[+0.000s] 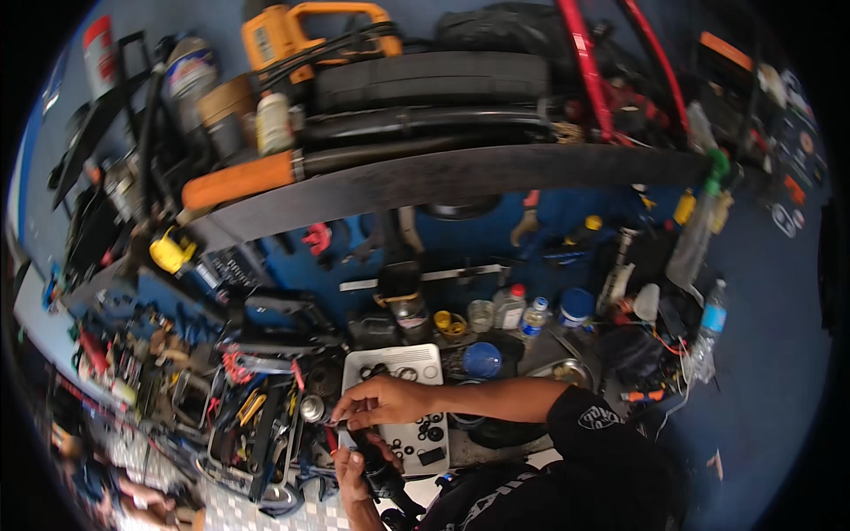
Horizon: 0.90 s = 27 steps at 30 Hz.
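Observation:
My right hand reaches across the tray from the right, its fingers bent and pinched together. What they hold, if anything, is too small to make out. Just below it is my left hand, upright and closed, with a small pale piece showing above its thumb. Close beside the left hand stands a dark cylindrical part, partly covered; whether a hand grips it is unclear. Under my right forearm lies a white tray with black rubber rings and several small black parts.
Left of my hands is a silver round part and a tool bin full of hand tools. Beyond the tray stand bottles, jars and a blue lid. A dark shelf edge with an orange-handled tool crosses above.

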Each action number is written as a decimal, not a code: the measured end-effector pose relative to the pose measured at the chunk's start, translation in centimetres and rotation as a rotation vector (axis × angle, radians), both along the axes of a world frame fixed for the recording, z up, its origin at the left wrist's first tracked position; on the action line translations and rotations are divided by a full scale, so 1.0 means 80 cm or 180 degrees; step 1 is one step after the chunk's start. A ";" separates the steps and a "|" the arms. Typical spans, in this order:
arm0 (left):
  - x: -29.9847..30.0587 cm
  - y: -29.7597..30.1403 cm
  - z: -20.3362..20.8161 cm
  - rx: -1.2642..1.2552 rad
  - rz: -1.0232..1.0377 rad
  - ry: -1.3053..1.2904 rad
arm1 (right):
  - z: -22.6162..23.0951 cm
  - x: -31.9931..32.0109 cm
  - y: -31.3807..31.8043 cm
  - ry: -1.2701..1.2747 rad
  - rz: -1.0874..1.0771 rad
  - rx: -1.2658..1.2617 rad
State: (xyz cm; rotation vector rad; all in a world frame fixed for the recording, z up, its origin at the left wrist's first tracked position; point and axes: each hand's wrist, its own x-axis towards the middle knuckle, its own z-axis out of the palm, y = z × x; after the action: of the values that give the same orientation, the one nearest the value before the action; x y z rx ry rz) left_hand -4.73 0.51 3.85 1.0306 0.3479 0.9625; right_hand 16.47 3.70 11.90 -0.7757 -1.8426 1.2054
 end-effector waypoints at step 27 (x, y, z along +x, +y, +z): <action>0.030 0.014 0.022 0.0220 -0.0374 0.0716 | -0.088 0.018 -0.024 0.1084 -0.0481 -0.1465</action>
State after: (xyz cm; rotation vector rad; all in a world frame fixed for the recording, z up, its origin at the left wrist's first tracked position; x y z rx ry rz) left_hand -2.32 1.61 5.58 1.2130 0.4372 0.7591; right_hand 17.89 1.77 4.83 -0.8740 -1.2238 1.5751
